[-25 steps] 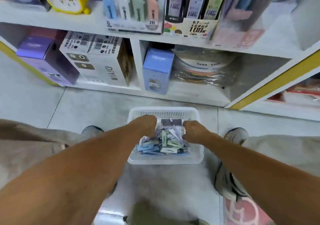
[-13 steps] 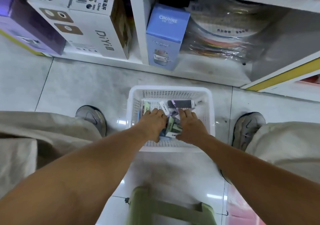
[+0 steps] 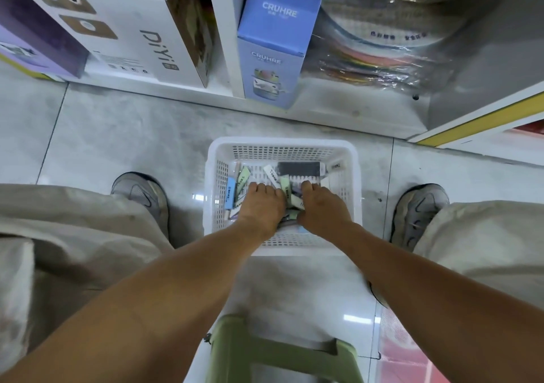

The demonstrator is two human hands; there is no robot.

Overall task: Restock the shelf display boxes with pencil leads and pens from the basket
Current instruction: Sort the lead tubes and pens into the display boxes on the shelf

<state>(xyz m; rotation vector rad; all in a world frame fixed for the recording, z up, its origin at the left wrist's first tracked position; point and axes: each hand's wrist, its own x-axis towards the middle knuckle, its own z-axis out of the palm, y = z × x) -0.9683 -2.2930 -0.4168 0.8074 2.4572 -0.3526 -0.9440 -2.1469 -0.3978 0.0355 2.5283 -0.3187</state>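
Two hands, left hand (image 3: 263,206) and right hand (image 3: 321,209), gather small pastel lead packets (image 3: 287,188) inside the white plastic mesh basket (image 3: 215,182); grips hidden. Next: lift toward shelf.

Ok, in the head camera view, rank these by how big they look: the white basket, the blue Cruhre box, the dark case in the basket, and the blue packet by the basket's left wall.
1. Basket
2. Cruhre box; farther away, so unsure
3. Dark case
4. Blue packet
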